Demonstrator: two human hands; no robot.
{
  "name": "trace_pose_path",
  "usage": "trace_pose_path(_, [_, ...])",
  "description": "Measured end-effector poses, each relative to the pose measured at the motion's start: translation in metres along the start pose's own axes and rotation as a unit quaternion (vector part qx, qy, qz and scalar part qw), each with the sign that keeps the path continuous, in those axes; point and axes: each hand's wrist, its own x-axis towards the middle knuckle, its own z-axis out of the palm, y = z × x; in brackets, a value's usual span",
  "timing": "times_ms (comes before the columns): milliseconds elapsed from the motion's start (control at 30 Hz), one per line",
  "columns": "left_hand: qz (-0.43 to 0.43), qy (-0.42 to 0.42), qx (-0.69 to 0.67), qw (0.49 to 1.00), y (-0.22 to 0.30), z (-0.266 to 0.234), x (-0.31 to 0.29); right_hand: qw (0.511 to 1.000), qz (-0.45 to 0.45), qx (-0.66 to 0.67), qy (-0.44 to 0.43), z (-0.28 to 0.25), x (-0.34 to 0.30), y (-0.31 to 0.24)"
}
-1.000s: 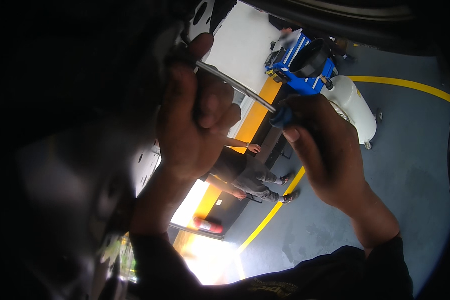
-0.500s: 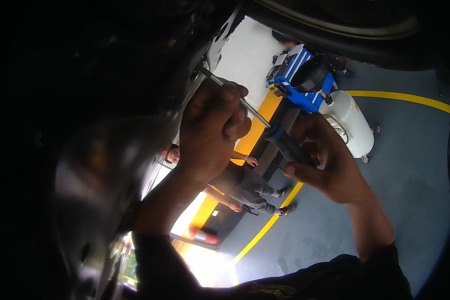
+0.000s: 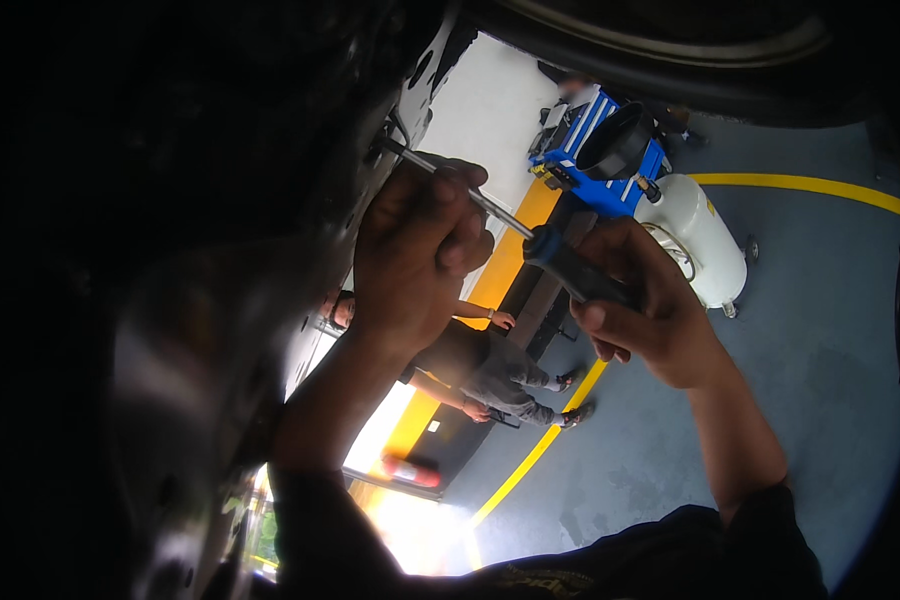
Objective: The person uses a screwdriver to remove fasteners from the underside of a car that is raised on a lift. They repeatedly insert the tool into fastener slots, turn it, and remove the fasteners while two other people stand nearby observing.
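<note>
A long screwdriver (image 3: 555, 252) with a steel shaft and a dark handle with a blue collar slants from upper left to lower right. My right hand (image 3: 665, 315) is closed around its handle. Higher up, my left hand (image 3: 405, 260) has its fingers curled about the shaft, close to the tip end. That tip meets a dark area beside a pale metal edge with holes (image 3: 425, 75); shadow hides exactly what it touches.
Dark vehicle parts fill the left, and a tyre (image 3: 670, 85) curves overhead. Beyond stand a blue tool cabinet (image 3: 590, 130), a black round pan (image 3: 615, 140) and a white tank (image 3: 705, 245). Another person (image 3: 500, 385) is behind my arms. Yellow lines (image 3: 800, 183) mark the grey floor.
The right hand has turned on the handle, its thumb and fingers now placed differently, more of the handle showing. Both hands and the screwdriver sit slightly further left and up in view.
</note>
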Motion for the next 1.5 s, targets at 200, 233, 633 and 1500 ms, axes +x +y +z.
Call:
trace_pose_path(200, [-0.039, -0.042, -0.011, 0.998, 0.009, 0.008, 0.004, 0.995, 0.054, 0.068, -0.041, -0.015, 0.008, -0.004])
trace_pose_path(233, [-0.035, -0.036, -0.032, 0.998, 0.008, 0.007, 0.005, 0.993, 0.069, 0.079, -0.052, -0.018, 0.011, -0.007])
trace_pose_path(633, [-0.008, -0.058, -0.063, 0.996, -0.003, -0.006, 0.001, 0.999, 0.029, -0.025, -0.028, -0.005, 0.000, -0.006])
trace_pose_path(1500, [-0.178, 0.087, -0.008, 0.980, -0.109, -0.021, -0.050, 0.971, -0.126, -0.191, 0.075, -0.078, -0.009, 0.101])
